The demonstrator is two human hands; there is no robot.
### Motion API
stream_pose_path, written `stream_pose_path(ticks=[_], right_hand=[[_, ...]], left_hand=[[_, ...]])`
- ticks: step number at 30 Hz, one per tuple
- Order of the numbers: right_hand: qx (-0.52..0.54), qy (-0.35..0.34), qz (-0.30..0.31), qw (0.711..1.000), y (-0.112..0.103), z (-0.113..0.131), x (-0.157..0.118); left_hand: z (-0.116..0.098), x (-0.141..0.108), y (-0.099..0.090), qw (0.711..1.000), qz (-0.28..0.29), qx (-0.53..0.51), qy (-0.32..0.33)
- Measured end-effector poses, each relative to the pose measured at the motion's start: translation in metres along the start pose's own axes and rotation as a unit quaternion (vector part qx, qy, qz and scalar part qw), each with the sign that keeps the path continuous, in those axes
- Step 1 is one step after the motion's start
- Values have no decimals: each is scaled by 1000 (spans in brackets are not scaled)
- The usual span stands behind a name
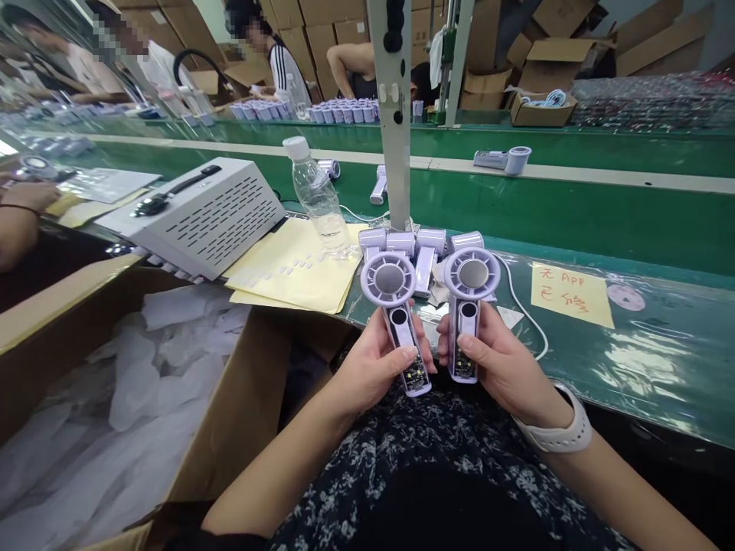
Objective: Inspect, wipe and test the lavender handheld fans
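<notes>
My left hand (pixel 373 356) is closed around the handle of a pale purple handheld fan (pixel 389 282), its thumb on the lower front. In my right hand (pixel 497 353) is a second handheld fan (pixel 473 274) of the same kind, held upright beside the first. Both round heads face me, and a circuit board shows in each handle's lower part. The two fans are apart. Just behind them, several more purple fans (pixel 426 264) lie on the bench edge, partly hidden by the held ones.
A water bottle (pixel 318 199) stands on yellow paper (pixel 298 275) left of the post (pixel 396 115). Further left are a grey vented metal box (pixel 200 214) and a carton (pixel 230 390) of plastic bags. A handwritten note (pixel 573 295) lies right. Co-workers sit across the green conveyor (pixel 574 214).
</notes>
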State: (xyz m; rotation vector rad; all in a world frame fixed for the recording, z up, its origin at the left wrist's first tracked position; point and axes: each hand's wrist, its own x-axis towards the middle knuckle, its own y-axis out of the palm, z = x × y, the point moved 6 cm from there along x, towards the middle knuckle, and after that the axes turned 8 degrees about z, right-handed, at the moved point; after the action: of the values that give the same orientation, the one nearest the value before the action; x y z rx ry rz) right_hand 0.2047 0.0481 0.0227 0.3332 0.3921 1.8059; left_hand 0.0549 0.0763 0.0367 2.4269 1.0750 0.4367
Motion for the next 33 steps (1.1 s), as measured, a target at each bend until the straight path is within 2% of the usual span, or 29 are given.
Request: stream_pose_path(ticks=[4,9,11,18,21,24,28,33], right_hand=[[21,-9,18,1000,4,3,-2],[12,-18,45,999,6,6,-5],[4,-15,46,999,5,6,-6],[13,-7,-6,1000,0,-1,-5],[11,4,4,1000,3,-2,-5],[-12,-6,25,1000,7,3,-5],[-26,-14,-1,1000,6,7,-3],[-10,3,-18,1000,3,4,-2]], left_hand=[[2,-2,0,1000,2,-5,4],[0,-5,7,998,42,-33,18],[1,-4,7,998,41,-35,17],[11,2,-11,997,-53,-53,6],[9,-2,-5,999,-7,-52,-10],[5,-5,3,999,48,-2,-12],[4,-3,-1,997,35,64,10],[9,-2,-7,998,15,65,5]])
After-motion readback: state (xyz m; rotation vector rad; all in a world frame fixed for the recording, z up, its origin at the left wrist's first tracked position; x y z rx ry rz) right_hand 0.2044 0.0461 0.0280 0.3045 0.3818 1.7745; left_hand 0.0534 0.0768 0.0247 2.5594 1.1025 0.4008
